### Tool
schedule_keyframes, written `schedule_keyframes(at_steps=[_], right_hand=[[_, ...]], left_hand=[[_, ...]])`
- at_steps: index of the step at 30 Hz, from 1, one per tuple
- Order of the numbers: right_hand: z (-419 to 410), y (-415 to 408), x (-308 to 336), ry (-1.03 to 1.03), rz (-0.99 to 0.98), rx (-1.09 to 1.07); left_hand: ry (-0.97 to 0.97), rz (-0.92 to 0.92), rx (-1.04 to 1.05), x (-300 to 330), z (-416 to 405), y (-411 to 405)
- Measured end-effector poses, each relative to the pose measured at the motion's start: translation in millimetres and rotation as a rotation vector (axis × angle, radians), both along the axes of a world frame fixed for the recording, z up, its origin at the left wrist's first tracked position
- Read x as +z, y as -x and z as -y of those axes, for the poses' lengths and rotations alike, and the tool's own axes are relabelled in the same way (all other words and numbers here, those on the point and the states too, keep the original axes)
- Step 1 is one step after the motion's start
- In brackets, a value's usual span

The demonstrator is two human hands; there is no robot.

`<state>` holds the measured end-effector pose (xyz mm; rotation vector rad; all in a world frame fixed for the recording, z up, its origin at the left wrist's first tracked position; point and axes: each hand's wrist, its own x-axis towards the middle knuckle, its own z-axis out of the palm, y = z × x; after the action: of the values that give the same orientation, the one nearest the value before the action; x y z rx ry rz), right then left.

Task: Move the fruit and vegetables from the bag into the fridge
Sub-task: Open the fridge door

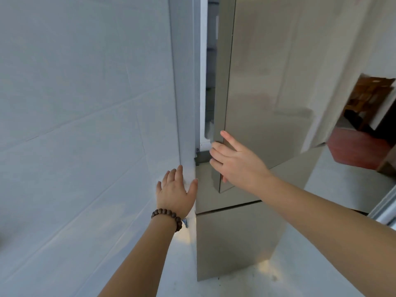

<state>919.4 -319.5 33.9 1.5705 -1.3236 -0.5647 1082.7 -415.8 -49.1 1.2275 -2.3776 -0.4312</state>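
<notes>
Right hand [237, 161] grip curled round fridge door [257, 82] edge w/ door barely ajar, left hand [175, 189] flat & empty on wall [85, 103] — fingers could slip off or get pinched in the gap.

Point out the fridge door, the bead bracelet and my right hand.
fridge door [257, 82], head view, on its steel front.
bead bracelet [169, 215], head view, on the beads.
right hand [237, 161], head view, on its back.

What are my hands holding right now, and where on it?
The right hand grips the fridge door at its lower opening edge, fingers curled around it. The left hand holds nothing; it lies open and flat near the fridge's side.
</notes>
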Motion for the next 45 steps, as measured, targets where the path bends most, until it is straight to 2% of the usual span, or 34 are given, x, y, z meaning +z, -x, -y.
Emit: schedule_keyframes(at_steps=[13, 22, 28, 33, 40, 45], right_hand=[[-167, 14, -7, 0.033, 0.105, 0.035], [-281, 37, -19, 0.031, 0.089, -0.155], [-344, 18, -28, 0.17, 0.278, -0.322], [-332, -23, -37, 0.362, 0.535, -0.189], [-277, 16, -22, 0.556, 0.735, -0.579], [-292, 53, -33, 0.694, 0.726, -0.633]], left_hand=[[0.056, -0.063, -0.194, 16, -60, 44], [0.073, -0.061, -0.307, 20, -126, 69], [0.073, -0.025, -0.335, 17, -159, 69], [0.084, -0.014, -0.369, 18, -186, 78], [0.099, -0.007, -0.435, 21, -207, 95], [0.116, 0.008, -0.503, 23, -210, 115]])
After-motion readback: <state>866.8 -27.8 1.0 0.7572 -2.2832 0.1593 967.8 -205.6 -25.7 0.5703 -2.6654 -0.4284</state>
